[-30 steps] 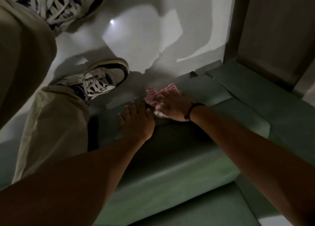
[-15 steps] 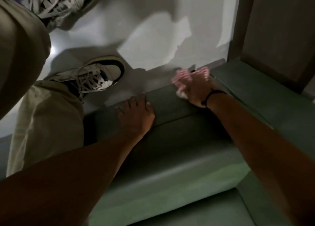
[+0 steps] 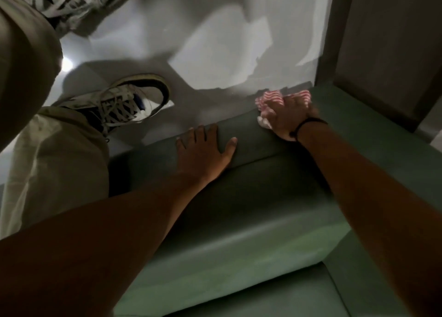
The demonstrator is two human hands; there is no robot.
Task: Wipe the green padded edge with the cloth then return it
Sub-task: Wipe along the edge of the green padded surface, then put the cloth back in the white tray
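Observation:
A red-and-white striped cloth (image 3: 269,96) lies bunched on the far end of the green padded edge (image 3: 248,135), close to the corner by the wall. My right hand (image 3: 287,115), with a black band on its wrist, presses down on the cloth and covers most of it. My left hand (image 3: 203,151) rests flat on the same padded edge, fingers spread, a hand's width to the left of the cloth and holding nothing.
A white floor (image 3: 215,41) lies beyond the edge. Two white laced sneakers (image 3: 124,103) and beige trouser legs (image 3: 55,161) stand at the left. A dark panel (image 3: 382,41) rises at the right corner. More green padding (image 3: 263,233) extends toward me.
My right hand has slid the cloth along the padded edge from beside my left hand rightward to the corner. The left hand has stayed planted on the edge.

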